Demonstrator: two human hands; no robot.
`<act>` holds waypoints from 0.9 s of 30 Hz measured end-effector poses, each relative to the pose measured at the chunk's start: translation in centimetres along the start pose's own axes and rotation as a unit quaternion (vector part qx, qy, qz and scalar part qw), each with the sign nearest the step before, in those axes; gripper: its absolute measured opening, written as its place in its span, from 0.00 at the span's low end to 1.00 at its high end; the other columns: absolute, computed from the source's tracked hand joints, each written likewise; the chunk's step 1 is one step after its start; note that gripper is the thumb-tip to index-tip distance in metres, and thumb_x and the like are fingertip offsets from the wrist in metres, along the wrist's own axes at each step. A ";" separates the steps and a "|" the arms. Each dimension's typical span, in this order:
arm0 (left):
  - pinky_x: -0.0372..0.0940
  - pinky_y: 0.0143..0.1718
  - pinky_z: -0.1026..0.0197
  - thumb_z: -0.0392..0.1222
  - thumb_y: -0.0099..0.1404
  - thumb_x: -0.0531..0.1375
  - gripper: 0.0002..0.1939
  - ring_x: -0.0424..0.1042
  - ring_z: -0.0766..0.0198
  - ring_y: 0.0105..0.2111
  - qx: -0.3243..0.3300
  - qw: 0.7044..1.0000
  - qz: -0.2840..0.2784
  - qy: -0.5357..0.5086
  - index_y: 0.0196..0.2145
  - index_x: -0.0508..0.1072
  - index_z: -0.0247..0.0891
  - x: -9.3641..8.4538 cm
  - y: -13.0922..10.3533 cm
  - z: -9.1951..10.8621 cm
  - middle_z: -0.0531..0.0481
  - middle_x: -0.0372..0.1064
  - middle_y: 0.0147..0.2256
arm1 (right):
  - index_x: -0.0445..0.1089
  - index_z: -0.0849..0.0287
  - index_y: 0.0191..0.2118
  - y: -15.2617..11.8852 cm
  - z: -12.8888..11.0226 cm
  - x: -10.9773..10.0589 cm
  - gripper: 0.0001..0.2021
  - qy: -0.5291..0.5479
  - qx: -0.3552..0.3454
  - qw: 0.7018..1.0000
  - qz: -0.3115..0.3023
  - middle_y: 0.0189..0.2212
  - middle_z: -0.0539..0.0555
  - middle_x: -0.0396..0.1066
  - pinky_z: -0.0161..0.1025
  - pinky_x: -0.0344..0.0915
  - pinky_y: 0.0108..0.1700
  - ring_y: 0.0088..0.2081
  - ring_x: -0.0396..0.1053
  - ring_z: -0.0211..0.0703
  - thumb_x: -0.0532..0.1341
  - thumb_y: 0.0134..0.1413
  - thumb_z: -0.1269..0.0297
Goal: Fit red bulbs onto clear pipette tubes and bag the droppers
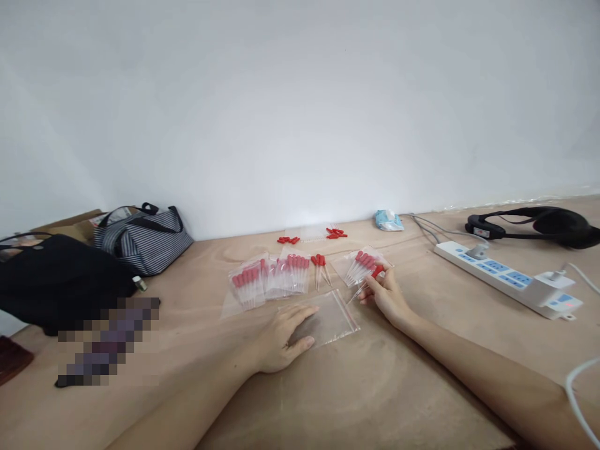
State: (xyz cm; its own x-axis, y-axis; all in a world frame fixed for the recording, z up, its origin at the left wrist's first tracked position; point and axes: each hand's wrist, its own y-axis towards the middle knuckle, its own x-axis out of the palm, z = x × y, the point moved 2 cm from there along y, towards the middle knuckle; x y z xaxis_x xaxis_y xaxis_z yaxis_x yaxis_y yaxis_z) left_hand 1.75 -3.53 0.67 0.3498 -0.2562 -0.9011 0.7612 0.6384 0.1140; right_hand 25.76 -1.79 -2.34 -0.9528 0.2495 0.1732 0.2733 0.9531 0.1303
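Note:
My left hand [290, 336] lies over the left end of a clear zip bag [330, 319], thumb and fingers apart. The bag is flat on the table, its red-lined zip edge facing right. Between the fingers of my right hand [384, 294] is a dropper [377, 271] with a red bulb, its thin clear tip slanting down left toward the bag. Just beyond that hand, a filled bag of droppers [362, 262] lies partly hidden. Several loose droppers [319, 260] rest side by side above the empty bag. Left of them, more bagged droppers [246, 284] overlap.
More red-bulbed droppers [336, 234] lie near the wall beside a blue tissue pack [388, 220]. A white power strip [497, 272] with plugs and cables stretches across the right, before a black headset [534, 225]. At left are a striped bag [145, 240], black bag [60, 275] and small bottle [139, 284].

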 end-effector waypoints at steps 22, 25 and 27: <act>0.54 0.52 0.50 0.46 0.61 0.53 0.24 0.57 0.54 0.53 -0.005 1.000 0.009 -0.008 0.54 0.56 0.41 0.0 0.2 0.2 0.45 0.57 0.54 | 0.66 0.60 0.32 -1.6 -0.1 1.1 0.21 -0.062 0.090 0.974 -0.199 0.22 0.46 0.66 0.31 0.59 0.20 0.18 0.60 0.30 0.68 0.29 0.54; 0.54 0.52 0.51 0.46 0.60 0.53 0.23 0.57 0.54 0.53 -0.003 1.000 0.013 -0.005 0.53 0.58 0.41 0.1 0.2 0.1 0.46 0.59 0.53 | 0.63 0.59 0.30 -1.7 -0.1 1.2 0.21 -0.088 0.086 0.973 -0.195 0.19 0.44 0.65 0.28 0.54 0.15 0.14 0.58 0.28 0.69 0.28 0.56; 0.54 0.52 0.51 0.46 0.60 0.53 0.22 0.57 0.55 0.53 0.002 1.000 0.015 -0.005 0.53 0.59 0.41 0.2 0.3 0.0 0.46 0.59 0.52 | 0.62 0.59 0.26 -1.7 0.0 1.4 0.20 -0.112 0.092 0.969 -0.201 0.15 0.43 0.62 0.27 0.52 0.14 0.13 0.56 0.28 0.69 0.27 0.56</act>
State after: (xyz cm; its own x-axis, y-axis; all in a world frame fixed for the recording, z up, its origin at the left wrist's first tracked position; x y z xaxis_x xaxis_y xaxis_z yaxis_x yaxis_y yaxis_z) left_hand 2.06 -3.43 0.55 0.3783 -0.2445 -0.8928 0.7524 0.6430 0.1427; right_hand 23.98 -3.10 -2.38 -0.9877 -0.1372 -0.0747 -0.1347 0.9902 -0.0365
